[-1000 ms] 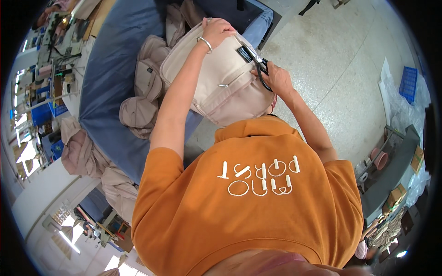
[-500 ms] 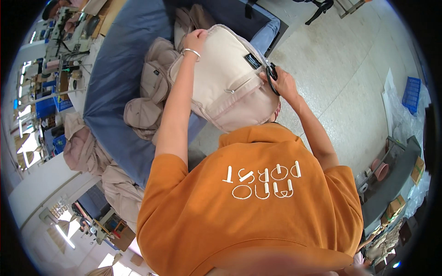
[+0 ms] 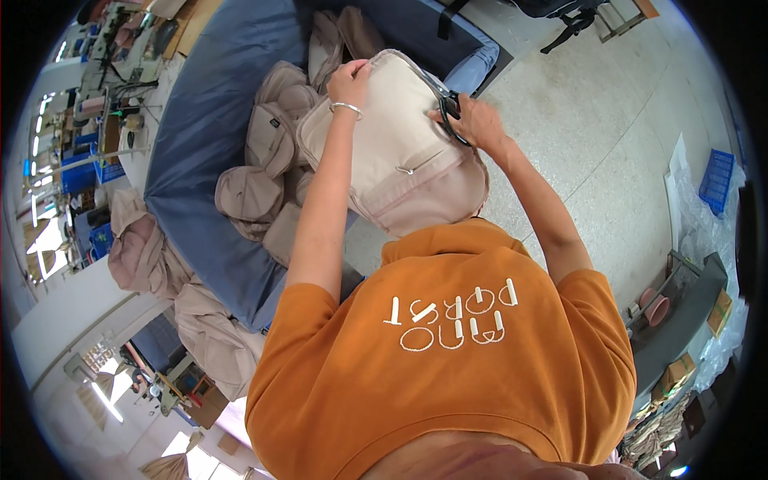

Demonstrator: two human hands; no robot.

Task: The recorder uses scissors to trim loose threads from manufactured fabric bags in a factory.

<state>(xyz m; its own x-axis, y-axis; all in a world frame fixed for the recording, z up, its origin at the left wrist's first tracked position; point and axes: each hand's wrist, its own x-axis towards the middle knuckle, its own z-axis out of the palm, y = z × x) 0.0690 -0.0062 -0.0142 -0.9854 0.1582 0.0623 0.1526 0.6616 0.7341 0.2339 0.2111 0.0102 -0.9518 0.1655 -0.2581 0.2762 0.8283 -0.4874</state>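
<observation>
Beige backpack (image 3: 400,152) is resting upright against the orange shirt (image 3: 448,360), over the blue-covered counter (image 3: 208,144). Left hand (image 3: 348,80) is gripping its top edge, fingers curled on fabric. Right hand (image 3: 474,122) is pinching the black strap buckle (image 3: 450,106); best kept steadying the top while working it. Beyond, more beige bags (image 3: 268,160) are lying heaped on the counter.

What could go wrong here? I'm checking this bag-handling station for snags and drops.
The beige backpack is held up only at its top edge by the left hand and at the black strap by the right hand, so it might slip. It could also drop off the blue table's edge onto the floor.
</observation>
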